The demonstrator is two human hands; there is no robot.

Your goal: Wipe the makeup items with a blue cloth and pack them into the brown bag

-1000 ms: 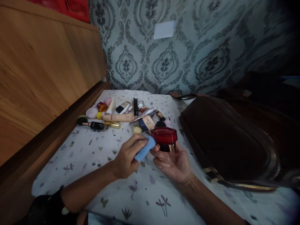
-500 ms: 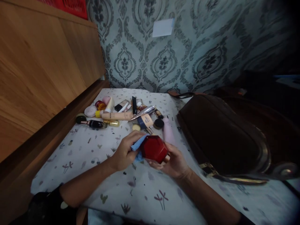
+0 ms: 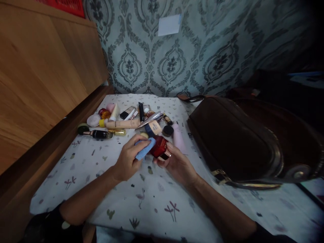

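My right hand [image 3: 174,163] is closed around a dark red jar [image 3: 159,147] with a faceted lid, tilted on its side above the table. My left hand [image 3: 128,160] pinches a small blue cloth [image 3: 145,149] and presses it against the jar's left side. Both hands hover over the patterned white tablecloth [image 3: 113,195], just in front of a pile of cosmetics [image 3: 126,121].
A large brown bag [image 3: 233,141] with a metal zipper lies open on the right. A pale pink bottle [image 3: 179,141] lies beside the hands. A wooden cabinet [image 3: 43,77] flanks the left side. Damask wallpaper with a white note [image 3: 168,25] stands behind.
The jar has gone from upright on my right palm to tilted on its side. The blue cloth has moved from beside the jar onto its surface. Both hands sit slightly farther forward.
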